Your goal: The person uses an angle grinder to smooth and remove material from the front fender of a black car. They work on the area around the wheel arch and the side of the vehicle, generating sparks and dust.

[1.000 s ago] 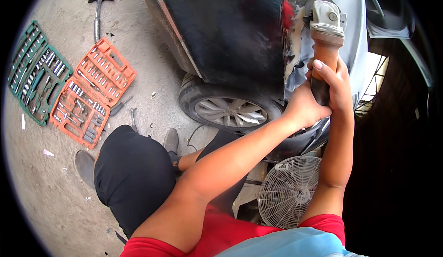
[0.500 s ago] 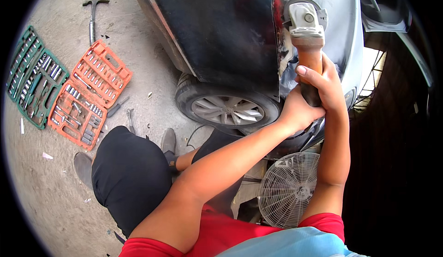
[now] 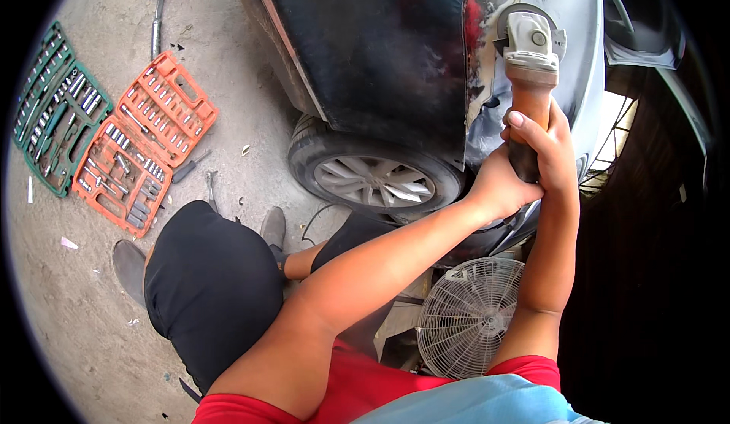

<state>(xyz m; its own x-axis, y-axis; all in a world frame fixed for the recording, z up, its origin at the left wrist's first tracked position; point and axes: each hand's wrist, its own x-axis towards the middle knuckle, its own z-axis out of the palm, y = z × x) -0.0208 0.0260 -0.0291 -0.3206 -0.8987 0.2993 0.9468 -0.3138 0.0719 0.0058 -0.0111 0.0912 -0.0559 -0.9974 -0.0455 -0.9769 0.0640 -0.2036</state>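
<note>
Both my hands grip an angle grinder [image 3: 530, 101] with an orange body, a pale metal head and a dark disc. My right hand [image 3: 553, 149] wraps the body from the right, its thumb across the top. My left hand [image 3: 498, 184] closes round the dark rear end, just below. The grinder's head is over the light grey car panel [image 3: 576, 13], right of a ragged strip of bare and red patches [image 3: 476, 40]. Whether the disc touches the panel, I cannot tell. Left of that strip is a glossy black car panel [image 3: 372, 51].
Below the panels is a car wheel [image 3: 374, 181]. A round wire fan guard [image 3: 464, 317] stands near my right arm. On the concrete floor at left lie an opened orange and green socket set [image 3: 122, 207], a hammer [image 3: 157, 21] and a wrench [image 3: 211, 188]. My bent knee [image 3: 209, 279] is nearby.
The grinder and both hands have shifted right and slightly nearer, away from the black panel's edge. The whole view has tilted slightly. Both hands keep their hold.
</note>
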